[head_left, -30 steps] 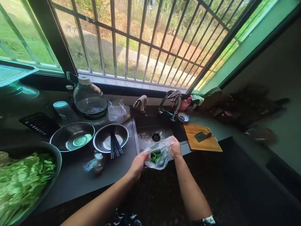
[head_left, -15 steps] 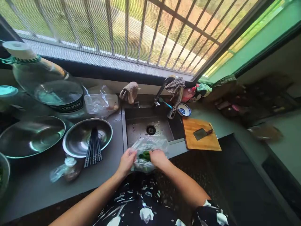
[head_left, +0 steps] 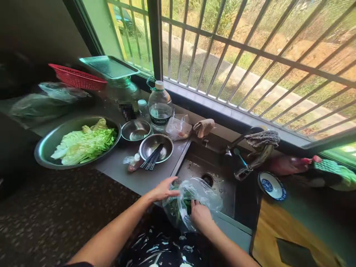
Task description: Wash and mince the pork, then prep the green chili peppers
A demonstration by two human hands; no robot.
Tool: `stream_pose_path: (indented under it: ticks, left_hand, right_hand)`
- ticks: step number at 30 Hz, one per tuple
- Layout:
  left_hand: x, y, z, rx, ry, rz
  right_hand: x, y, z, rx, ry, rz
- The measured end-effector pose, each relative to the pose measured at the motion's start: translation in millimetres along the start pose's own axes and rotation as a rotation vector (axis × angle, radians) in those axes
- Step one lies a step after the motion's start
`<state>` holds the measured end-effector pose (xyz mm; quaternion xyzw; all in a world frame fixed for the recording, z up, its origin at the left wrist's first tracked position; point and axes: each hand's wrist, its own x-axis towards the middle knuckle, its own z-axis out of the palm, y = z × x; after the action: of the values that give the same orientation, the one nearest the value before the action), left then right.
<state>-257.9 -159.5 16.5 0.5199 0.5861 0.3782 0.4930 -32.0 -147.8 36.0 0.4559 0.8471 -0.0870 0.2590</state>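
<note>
A clear plastic bag (head_left: 204, 193) with green vegetables (head_left: 177, 209) inside hangs at the front edge of the sink (head_left: 194, 163). The exact kind of the greens is hard to make out through the film. My left hand (head_left: 164, 190) is at the bag's left side, thumb and fingers spread apart. On the other side, my right hand (head_left: 201, 216) has its fingers curled at the bag's mouth, closed on the plastic close to the greens. Its fingertips are partly hidden by the film.
Left of the sink stand a steel bowl (head_left: 168, 148) with black chopsticks (head_left: 152, 158), a large water bottle (head_left: 160, 105) and a wide basin (head_left: 41, 157) holding cabbage (head_left: 83, 144). A faucet (head_left: 242, 172), a patterned bowl (head_left: 282, 193) and a cutting board (head_left: 263, 237) with a cleaver (head_left: 296, 254) are to the right.
The view has swung left, bringing the cabbage basin into sight. My left hand has let go of the bag and spread its fingers; my right hand stays at the bag.
</note>
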Motion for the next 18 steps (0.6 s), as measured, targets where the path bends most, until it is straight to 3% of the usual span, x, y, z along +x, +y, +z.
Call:
stream_pose_path:
  ticks: [4,5,7,10,14,18]
  left_hand:
    - [29,8,-76.2,0.291,0.524,-0.135]
    - [43,8,-89.7,0.418,0.564,-0.204]
    - [70,5,-106.5,0.601,0.513,-0.380]
    - [100,-3,-113.1,0.628,0.382,-0.554]
    - [111,-10,-118.5,0.541,0.333,-0.544]
    - [98,-7,-135.3,0.447,0.303,-0.470]
  right_hand:
    - [-2,-6,-11,0.089,0.040,-0.045]
    - [-3,-8,-14,0.110,0.034,-0.034]
    - [-3,-13,-20,0.134,0.009,0.017]
    - [-3,-18,-21,0.161,-0.005,0.078]
    - [-1,-21,-11,0.218,-0.008,0.118]
    - [-1,-20,-2,0.267,0.012,0.136]
